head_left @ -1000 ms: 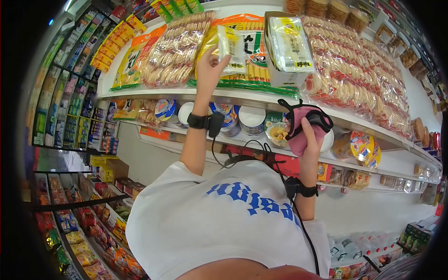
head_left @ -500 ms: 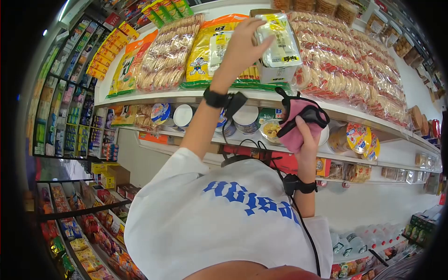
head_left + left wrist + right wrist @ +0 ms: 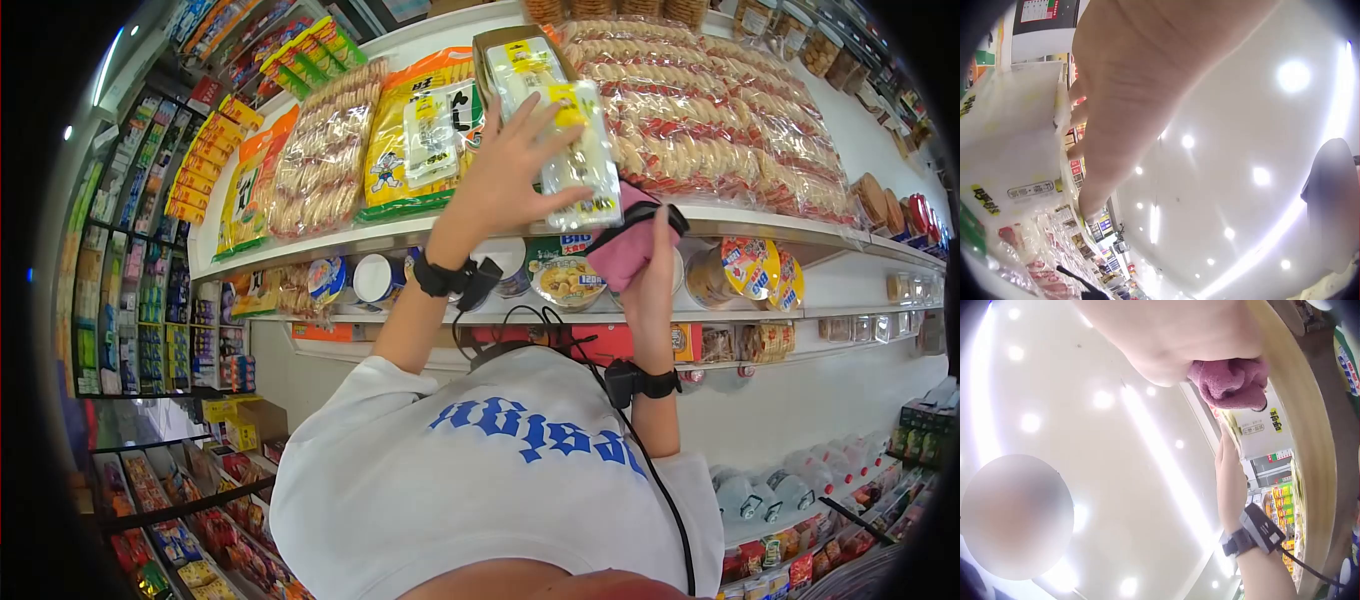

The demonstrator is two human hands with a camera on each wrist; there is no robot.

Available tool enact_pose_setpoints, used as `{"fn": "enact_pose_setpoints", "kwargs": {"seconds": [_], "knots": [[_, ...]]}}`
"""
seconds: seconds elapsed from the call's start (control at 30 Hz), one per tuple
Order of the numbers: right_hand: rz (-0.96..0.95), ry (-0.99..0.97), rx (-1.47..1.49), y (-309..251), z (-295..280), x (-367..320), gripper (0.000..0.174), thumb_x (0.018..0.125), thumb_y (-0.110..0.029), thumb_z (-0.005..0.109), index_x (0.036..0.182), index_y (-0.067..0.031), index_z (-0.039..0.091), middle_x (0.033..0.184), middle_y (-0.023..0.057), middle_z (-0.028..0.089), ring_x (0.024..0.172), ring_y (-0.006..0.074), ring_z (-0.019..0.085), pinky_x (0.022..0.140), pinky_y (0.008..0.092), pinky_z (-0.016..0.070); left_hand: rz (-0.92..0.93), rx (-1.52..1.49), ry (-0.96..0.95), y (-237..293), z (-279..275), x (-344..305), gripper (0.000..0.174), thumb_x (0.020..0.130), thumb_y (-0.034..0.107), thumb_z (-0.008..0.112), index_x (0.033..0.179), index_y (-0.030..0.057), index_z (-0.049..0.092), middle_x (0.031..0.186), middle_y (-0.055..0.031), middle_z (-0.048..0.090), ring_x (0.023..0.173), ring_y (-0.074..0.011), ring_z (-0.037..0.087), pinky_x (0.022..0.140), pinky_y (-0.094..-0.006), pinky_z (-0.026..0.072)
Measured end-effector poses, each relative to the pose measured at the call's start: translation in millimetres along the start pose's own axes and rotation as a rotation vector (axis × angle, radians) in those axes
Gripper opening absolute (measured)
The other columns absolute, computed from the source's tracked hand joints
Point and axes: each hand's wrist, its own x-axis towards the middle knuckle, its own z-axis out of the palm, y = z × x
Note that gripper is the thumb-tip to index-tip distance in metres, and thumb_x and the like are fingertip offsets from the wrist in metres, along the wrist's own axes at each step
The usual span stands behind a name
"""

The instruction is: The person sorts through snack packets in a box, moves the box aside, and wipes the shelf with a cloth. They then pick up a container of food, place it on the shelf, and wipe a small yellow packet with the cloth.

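Note:
My left hand [image 3: 510, 180] lies with fingers spread over a white-and-yellow snack packet [image 3: 592, 150], thumb across its lower part. That packet leans out over the front of an open carton [image 3: 486, 50], where another packet [image 3: 522, 62] shows. The carton's white printed side [image 3: 1010, 156] stands beside the hand in the left wrist view. A similar loose packet [image 3: 430, 140] lies on a yellow cracker bag [image 3: 385, 150]. My right hand [image 3: 650, 280] grips a pink cloth item with black edging [image 3: 622, 255], just in front of the shelf edge; its fingers are mostly hidden behind it.
Clear bags of round crackers [image 3: 690, 120] fill the shelf to the right, another such bag [image 3: 325, 150] to the left. Noodle bowls [image 3: 565, 272] stand on the shelf below. A black cable [image 3: 665, 500] hangs down over the white shirt. Glass jars [image 3: 790, 25] stand at the back right.
My left hand has let go of one packet on the yellow bag and moved right to the carton. Another packet has shifted forward out of the carton. My right hand still holds the pink cloth.

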Motion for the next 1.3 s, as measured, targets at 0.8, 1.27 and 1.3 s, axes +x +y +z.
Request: {"fn": "enact_pose_setpoints", "kwargs": {"seconds": [0.8, 1.27, 1.3], "knots": [[-0.957, -0.618, -1.125, 42.4, 111.1, -45.4, 0.056, 0.099, -0.028, 0.052, 0.146, 0.0033, 0.048, 0.155, 0.0243, 0.040, 0.147, 0.0362, 0.032, 0.122, 0.0490, 0.0171, -0.637, -1.788, 0.504, 56.8, 0.2, -83.2, 0.059, 0.111, 0.035, 0.035, 0.161, 0.0106, 0.017, 0.160, -0.0091, 0.034, 0.145, -0.0206, 0.036, 0.120, -0.0378, 0.0283], [-0.770, -0.550, -0.929, 12.3, 102.3, -6.3, 0.037, 0.101, -0.011, 0.046, 0.132, 0.0059, 0.055, 0.131, 0.0208, 0.063, 0.129, 0.0303, 0.057, 0.110, 0.0405, 0.0391, -0.293, -1.455, 0.058, 62.8, -10.3, -81.6, 0.055, 0.108, 0.032, 0.048, 0.148, -0.0030, 0.034, 0.140, -0.0147, 0.050, 0.134, -0.0191, 0.044, 0.113, -0.0361, 0.0360], [-0.653, -0.479, -0.751, 14.1, 100.0, -4.4, 0.036, 0.102, -0.009, 0.044, 0.133, 0.0060, 0.054, 0.130, 0.0208, 0.064, 0.128, 0.0283, 0.058, 0.108, 0.0387, 0.0408, -0.386, -1.457, 0.079, 69.0, -9.2, -81.0, 0.054, 0.108, 0.031, 0.048, 0.148, -0.0026, 0.035, 0.141, -0.0139, 0.049, 0.134, -0.0188, 0.045, 0.113, -0.0361, 0.0359]]}}
